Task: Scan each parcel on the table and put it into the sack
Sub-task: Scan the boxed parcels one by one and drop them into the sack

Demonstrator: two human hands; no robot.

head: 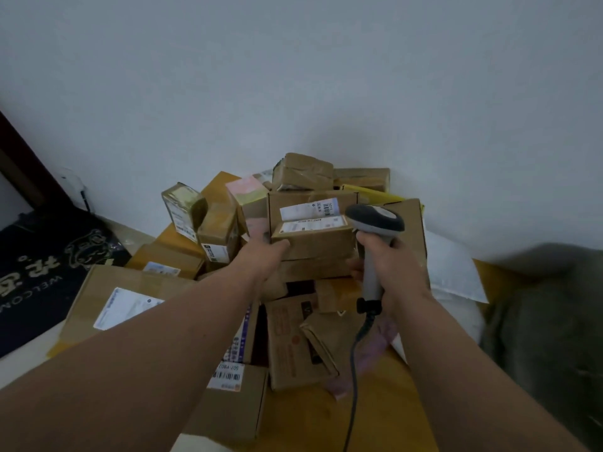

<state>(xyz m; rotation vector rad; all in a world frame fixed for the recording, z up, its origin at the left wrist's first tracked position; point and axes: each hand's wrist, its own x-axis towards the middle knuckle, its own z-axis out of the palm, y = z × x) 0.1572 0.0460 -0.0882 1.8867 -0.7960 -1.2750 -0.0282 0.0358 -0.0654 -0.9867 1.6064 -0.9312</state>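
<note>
A heap of brown cardboard parcels covers the yellow table [385, 402]. My left hand [261, 256] grips the left end of a small brown parcel [318, 241] with a white label on top, near the middle of the heap. My right hand [390, 267] holds the grey barcode scanner [375, 223] by its handle, with the scanner head just right of that parcel's label. The scanner's black cable hangs down toward the table's front. A grey-green sack [551, 321] lies at the right edge of the view.
A large flat box [111, 301] with a white label lies at the left of the heap. A white padded mailer [453, 275] sits at the right, between heap and sack. A dark welcome mat [42, 265] lies on the floor at left. A pale wall stands behind.
</note>
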